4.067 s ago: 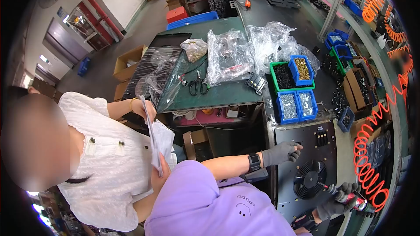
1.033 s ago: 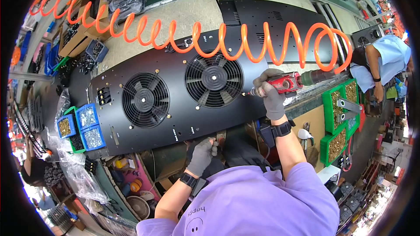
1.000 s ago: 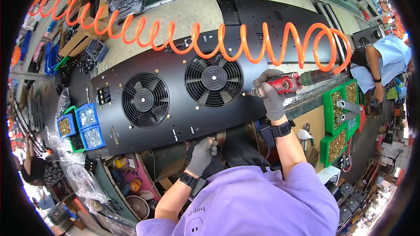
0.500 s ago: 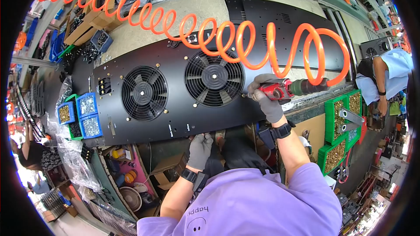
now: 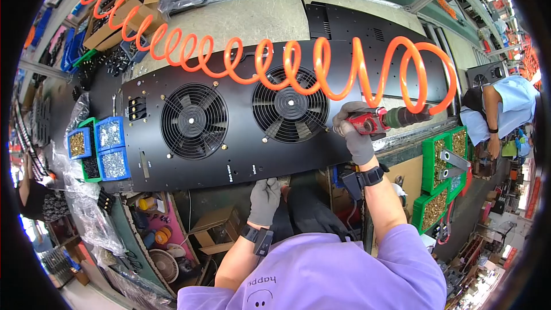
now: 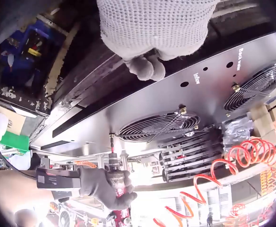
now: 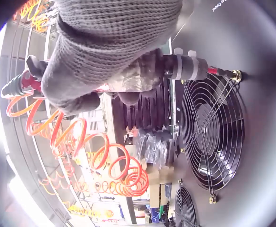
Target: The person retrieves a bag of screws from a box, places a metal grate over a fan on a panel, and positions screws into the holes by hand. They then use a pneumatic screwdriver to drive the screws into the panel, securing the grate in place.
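Observation:
My gloved right hand (image 5: 358, 138) grips a red air screwdriver (image 5: 370, 121) with an orange coiled hose (image 5: 361, 74). In the right wrist view its bit meets a brass screw (image 7: 236, 75) at a corner of the nearer black fan (image 7: 209, 127). Two fans are mounted on a large black metal panel (image 5: 298, 158) lying on the bench; its markings include "Inflow". My gloved left hand (image 5: 265, 202) is at the panel's near edge, fingers curled and fingertips together. In the left wrist view the fingertips (image 6: 145, 70) overlap that edge, with nothing visible between them.
Blue bins (image 5: 113, 162) of silver screws stand left of the panel. Green bins (image 5: 430, 211) of brass parts sit to the right. Another black panel (image 5: 396, 66) lies behind. A person in light blue (image 5: 505, 100) works at far right. The hose hangs across the panel.
The head view has swung from a person holding papers to the panel. My left hand has moved from above the panel to its near edge. The screwdriver stays at the fan's right side.

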`<state>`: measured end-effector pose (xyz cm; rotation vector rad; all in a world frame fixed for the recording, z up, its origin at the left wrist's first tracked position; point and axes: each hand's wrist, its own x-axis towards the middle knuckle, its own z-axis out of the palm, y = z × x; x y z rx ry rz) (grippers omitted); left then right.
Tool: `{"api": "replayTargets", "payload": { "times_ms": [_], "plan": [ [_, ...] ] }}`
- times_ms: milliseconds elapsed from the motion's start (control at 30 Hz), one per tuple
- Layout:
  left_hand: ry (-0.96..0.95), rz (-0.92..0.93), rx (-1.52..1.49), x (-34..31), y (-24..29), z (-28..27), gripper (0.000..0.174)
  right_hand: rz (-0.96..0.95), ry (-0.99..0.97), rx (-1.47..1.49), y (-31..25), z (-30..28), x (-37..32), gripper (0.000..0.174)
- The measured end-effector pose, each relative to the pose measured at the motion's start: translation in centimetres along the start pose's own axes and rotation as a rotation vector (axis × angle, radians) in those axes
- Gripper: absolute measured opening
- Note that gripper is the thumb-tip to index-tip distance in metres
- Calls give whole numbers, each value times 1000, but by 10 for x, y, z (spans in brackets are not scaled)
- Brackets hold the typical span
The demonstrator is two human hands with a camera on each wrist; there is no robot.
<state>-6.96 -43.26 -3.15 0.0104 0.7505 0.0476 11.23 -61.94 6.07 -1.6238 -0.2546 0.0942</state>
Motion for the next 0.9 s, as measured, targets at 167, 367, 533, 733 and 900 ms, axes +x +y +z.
{"api": "replayTargets", "payload": {
  "times_ms": [167,367,533,733,900],
  "plan": [
    [-136,67,27,-1,-5,-9,9,44,-95,-65,31,-18,-8,32],
    [-71,70,-10,-27,-16,-19,10,-19,15,-48,-6,-10,-39,15],
    [-38,47,18,-42,-26,-39,11,239,158,492,-6,-18,-65,17],
    [-106,21,87,-41,-24,-64,9,-30,-97,11,-18,-25,-78,22],
    [13,85,465,-14,-71,-55,14,33,-81,150,-17,-24,-76,22]
  ]
}}
